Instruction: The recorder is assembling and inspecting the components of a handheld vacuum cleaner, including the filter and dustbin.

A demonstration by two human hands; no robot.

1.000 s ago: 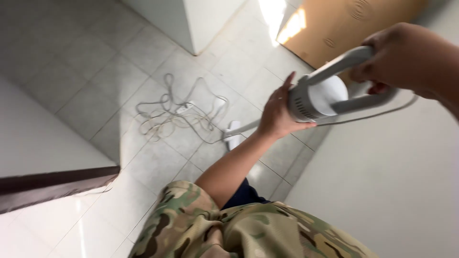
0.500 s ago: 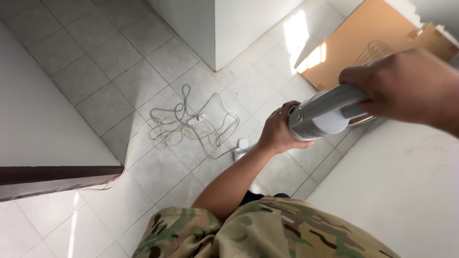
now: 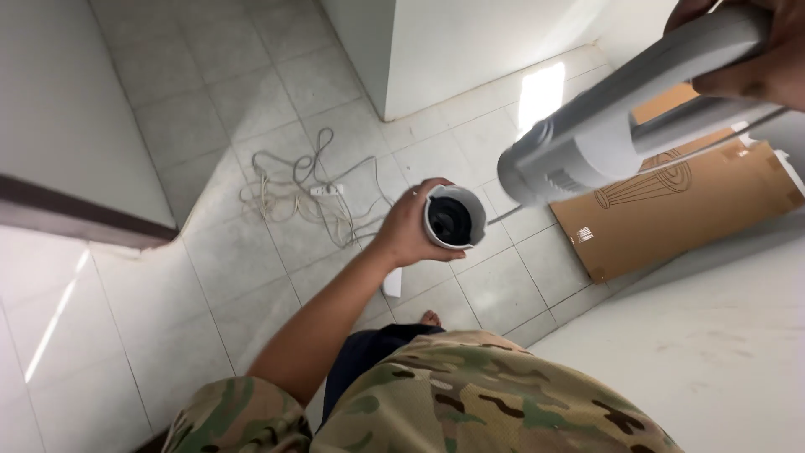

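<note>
In my left hand I hold a small round cup-shaped part, white on the outside with a dark hollow facing up toward me; my fingers wrap its near side, so the grip is closed around it. It hangs in the air above the tiled floor, just below and to the left of the blunt end of the grey vacuum body, and the two are apart, with a small gap of floor showing between them. My right hand is at the top right corner, its grip closed over the upper handle of that vacuum body, which slants down and leftward from it; a thin grey tube runs alongside beneath the body. Under the vacuum body a flat brown cardboard box lies on the floor, with a line drawing on its face. Farther left on the tiles a tangle of pale cable sprawls around a white power strip. A small white object lies on the floor below my left wrist; I cannot tell what it is. Beyond the cable stands the corner of a white cabinet. At the left a white surface with a dark edge cuts across the view, and at the lower right a pale table fills the corner. My camouflage shirt takes up the bottom, with my bare toes just showing on the floor.
</note>
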